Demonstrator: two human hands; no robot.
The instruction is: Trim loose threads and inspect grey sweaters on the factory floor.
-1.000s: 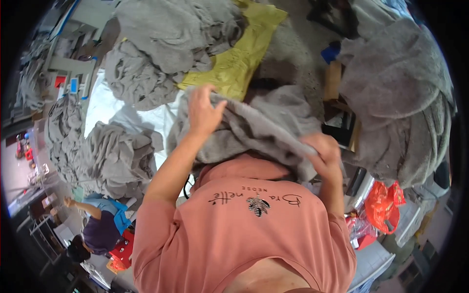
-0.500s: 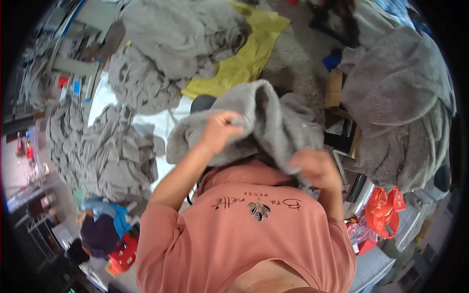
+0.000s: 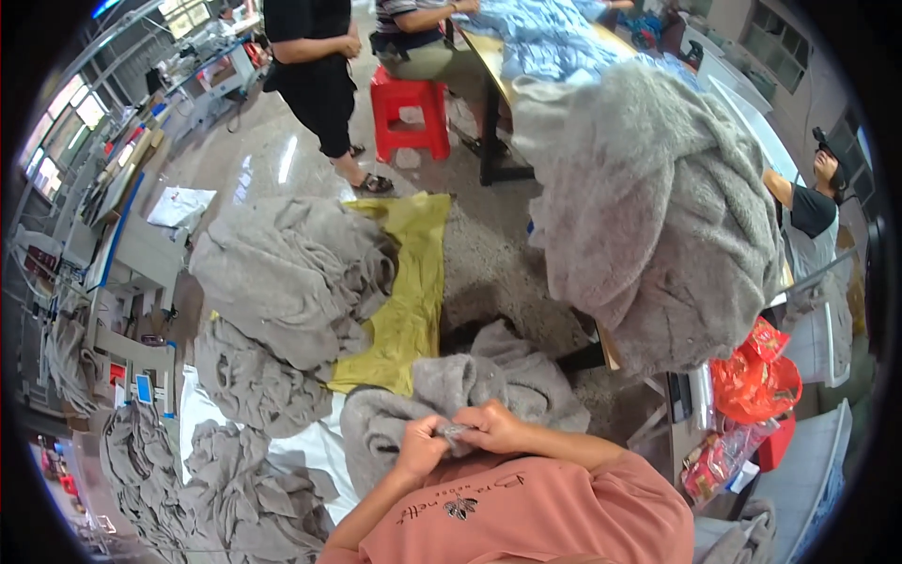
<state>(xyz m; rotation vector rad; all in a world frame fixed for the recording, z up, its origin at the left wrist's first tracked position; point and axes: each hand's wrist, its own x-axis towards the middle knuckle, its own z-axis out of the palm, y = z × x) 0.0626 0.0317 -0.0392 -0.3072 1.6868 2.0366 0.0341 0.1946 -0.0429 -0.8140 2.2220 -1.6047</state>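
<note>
A thick grey plush fabric lies bunched in front of my body, with folds spreading to both sides. My left hand is closed, pinching a bit of its edge. Close beside it, my right hand grips the same edge, fingers pressed together. A small twist of the grey cloth shows between the two hands. Most of the fabric under my hands and against my shirt is hidden.
Large heaps of grey plush lie left on a yellow sheet and white sheeting. Another tall heap stands right, near a red plastic bag. Beyond are people, a red stool and a table with blue cloth.
My hands, apart before, have come together on the fabric's edge. The raised fold has dropped lower. The view has tilted up, showing more of the room.
</note>
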